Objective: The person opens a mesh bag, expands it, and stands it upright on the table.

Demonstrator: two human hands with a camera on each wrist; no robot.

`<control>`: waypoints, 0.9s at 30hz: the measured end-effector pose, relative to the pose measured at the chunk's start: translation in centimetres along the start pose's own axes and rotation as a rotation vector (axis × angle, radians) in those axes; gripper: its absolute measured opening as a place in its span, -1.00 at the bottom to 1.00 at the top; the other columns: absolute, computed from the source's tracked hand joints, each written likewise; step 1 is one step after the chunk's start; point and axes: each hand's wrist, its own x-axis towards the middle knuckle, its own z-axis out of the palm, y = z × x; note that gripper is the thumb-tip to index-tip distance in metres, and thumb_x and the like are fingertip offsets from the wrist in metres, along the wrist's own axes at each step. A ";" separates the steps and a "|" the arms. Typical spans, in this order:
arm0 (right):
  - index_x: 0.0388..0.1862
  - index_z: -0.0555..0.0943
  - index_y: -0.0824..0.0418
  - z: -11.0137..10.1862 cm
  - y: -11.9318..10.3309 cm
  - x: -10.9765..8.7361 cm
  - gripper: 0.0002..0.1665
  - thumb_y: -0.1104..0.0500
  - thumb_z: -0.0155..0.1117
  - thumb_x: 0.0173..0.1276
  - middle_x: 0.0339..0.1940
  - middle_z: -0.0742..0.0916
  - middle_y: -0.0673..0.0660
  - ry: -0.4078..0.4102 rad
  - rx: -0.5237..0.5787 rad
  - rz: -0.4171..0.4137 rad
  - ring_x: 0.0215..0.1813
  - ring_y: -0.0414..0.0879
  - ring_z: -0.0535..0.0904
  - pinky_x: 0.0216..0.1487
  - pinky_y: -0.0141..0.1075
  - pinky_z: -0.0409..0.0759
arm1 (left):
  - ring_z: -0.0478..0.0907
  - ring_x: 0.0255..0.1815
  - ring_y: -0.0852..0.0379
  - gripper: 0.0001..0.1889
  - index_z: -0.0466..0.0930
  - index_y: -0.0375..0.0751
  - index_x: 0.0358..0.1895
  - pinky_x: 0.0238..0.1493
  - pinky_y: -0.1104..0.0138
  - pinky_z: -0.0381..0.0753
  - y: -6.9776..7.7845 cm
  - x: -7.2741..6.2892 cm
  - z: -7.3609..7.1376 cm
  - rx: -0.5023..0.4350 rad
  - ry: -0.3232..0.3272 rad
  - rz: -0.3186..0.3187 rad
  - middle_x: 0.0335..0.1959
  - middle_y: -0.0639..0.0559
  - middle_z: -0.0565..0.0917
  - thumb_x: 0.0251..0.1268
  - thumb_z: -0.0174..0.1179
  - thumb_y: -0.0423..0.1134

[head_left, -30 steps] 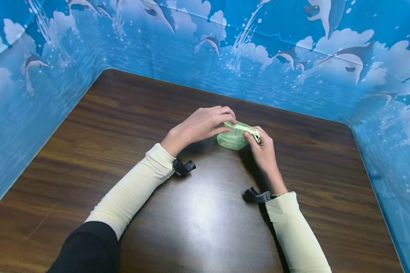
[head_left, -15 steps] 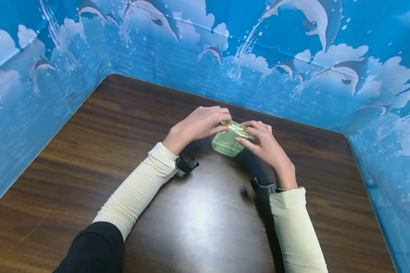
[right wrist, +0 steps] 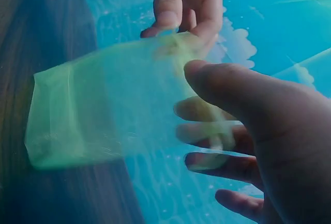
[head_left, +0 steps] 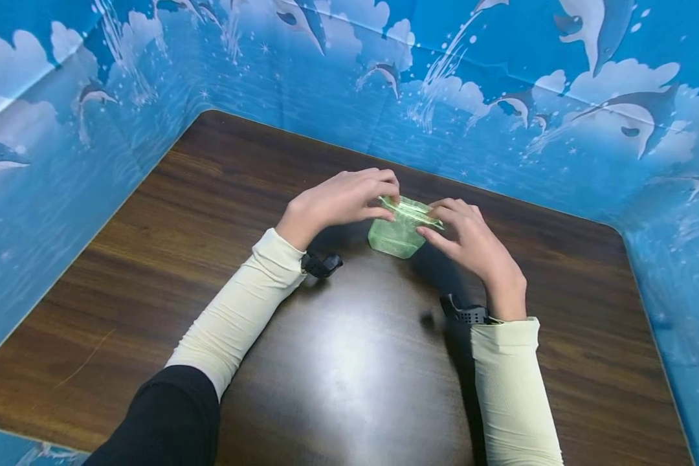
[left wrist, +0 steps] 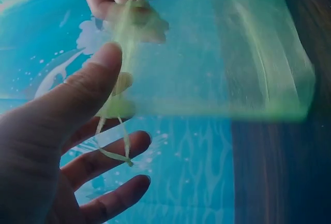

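Note:
A sheer light-green drawstring pouch (head_left: 397, 238) hangs between my hands above the far part of the table, its gathered mouth on top. My left hand (head_left: 349, 200) pinches the mouth at its left end, thumb in front and fingertips behind. My right hand (head_left: 472, 243) holds the right end between thumb and fingers, the other fingers spread. In the left wrist view, a thin drawstring loop (left wrist: 128, 146) dangles beside the left fingers. Through the see-through cloth (right wrist: 129, 100) in the right wrist view, fingertips show. I see nothing inside the pouch.
The dark wood-grain table (head_left: 169, 272) lies beneath both arms. A blue cloth with dolphins and clouds (head_left: 326, 97) hangs around its back and sides. Black wrist mounts (head_left: 321, 265) sit on both wrists.
My right hand has shifted from a tight pinch at the pouch's right corner to a wider hold along its mouth, wrist moving right. My left hand keeps its pinch.

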 end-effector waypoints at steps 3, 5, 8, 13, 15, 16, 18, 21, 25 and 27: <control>0.11 0.71 0.29 -0.6 0.0 -0.2 -0.67 0.16 0.42 0.45 0.18 0.69 0.25 0.009 0.036 -0.007 0.28 0.17 0.52 0.38 0.22 0.33 | 0.52 0.09 0.06 -0.68 0.67 -0.09 0.09 0.04 0.22 0.61 0.2 0.0 -0.3 -0.029 0.016 0.005 0.13 0.04 0.56 0.43 0.34 -0.02; 0.13 0.70 0.28 -0.8 0.0 -0.2 -0.65 0.15 0.42 0.45 0.23 0.68 0.24 0.005 0.052 -0.005 0.32 0.17 0.50 0.41 0.23 0.32 | 0.50 0.13 0.08 -0.67 0.67 -0.08 0.12 0.09 0.21 0.61 0.3 0.0 -0.3 -0.042 0.020 0.010 0.17 0.04 0.55 0.44 0.33 -0.02; 0.14 0.70 0.25 -0.8 0.0 -0.2 -0.65 0.13 0.42 0.46 0.28 0.66 0.21 -0.003 0.068 0.000 0.36 0.15 0.48 0.45 0.22 0.31 | 0.48 0.19 0.10 -0.65 0.65 -0.06 0.16 0.18 0.21 0.60 0.3 0.0 -0.3 -0.061 0.029 0.020 0.21 0.05 0.53 0.44 0.33 -0.01; 0.08 0.71 0.22 -0.8 0.1 -0.4 -0.70 0.14 0.43 0.45 0.33 0.63 0.20 0.012 0.081 -0.013 0.38 0.14 0.46 0.40 0.18 0.38 | 0.46 0.27 0.10 -0.63 0.63 -0.03 0.20 0.30 0.19 0.54 0.4 -0.1 -0.4 -0.097 0.050 0.031 0.25 0.05 0.52 0.45 0.32 -0.01; 0.07 0.70 0.21 -0.8 0.0 -0.5 -0.71 0.14 0.44 0.44 0.35 0.62 0.19 0.020 0.082 -0.020 0.39 0.13 0.44 0.39 0.16 0.40 | 0.45 0.28 0.09 -0.63 0.63 -0.03 0.21 0.30 0.19 0.53 0.3 -0.3 -0.6 -0.106 0.056 0.033 0.27 0.05 0.52 0.45 0.32 0.00; 0.07 0.70 0.20 -0.9 -0.1 -0.5 -0.70 0.14 0.45 0.43 0.36 0.61 0.19 0.024 0.084 -0.021 0.40 0.12 0.44 0.39 0.15 0.40 | 0.45 0.29 0.09 -0.62 0.63 -0.04 0.21 0.30 0.18 0.53 0.2 -0.3 -0.7 -0.109 0.060 0.036 0.27 0.05 0.52 0.46 0.31 0.01; 0.10 0.69 0.19 -1.1 -0.2 -0.6 -0.68 0.14 0.46 0.42 0.37 0.60 0.19 0.034 0.083 -0.022 0.42 0.12 0.43 0.41 0.14 0.40 | 0.44 0.31 0.08 -0.63 0.63 -0.04 0.22 0.33 0.17 0.50 0.1 -0.4 -0.9 -0.109 0.070 0.036 0.28 0.05 0.53 0.49 0.28 0.02; 0.18 0.66 0.19 -1.4 -0.2 -0.7 -0.61 0.13 0.45 0.43 0.39 0.59 0.20 0.054 0.076 -0.011 0.44 0.12 0.42 0.43 0.15 0.37 | 0.43 0.30 0.07 -0.65 0.62 -0.03 0.24 0.37 0.16 0.46 0.0 -0.7 -1.4 -0.105 0.095 0.019 0.27 0.06 0.55 0.57 0.17 0.03; 0.28 0.61 0.19 -1.5 0.1 -0.8 -0.52 0.09 0.43 0.45 0.40 0.59 0.20 0.069 0.072 0.033 0.43 0.13 0.41 0.42 0.16 0.35 | 0.41 0.37 0.04 -0.58 0.55 0.00 0.35 0.44 0.10 0.42 -0.5 -0.9 -1.5 -0.121 0.096 -0.065 0.33 0.07 0.54 0.64 0.04 0.08; 0.33 0.57 0.18 -1.1 0.5 -0.6 -0.48 0.06 0.40 0.48 0.39 0.58 0.18 0.057 0.088 0.073 0.40 0.12 0.43 0.40 0.15 0.37 | 0.37 0.45 0.02 -0.50 0.46 0.00 0.45 0.47 0.05 0.41 -0.9 -0.6 -0.9 -0.146 0.074 -0.116 0.41 0.04 0.49 0.63 0.06 0.11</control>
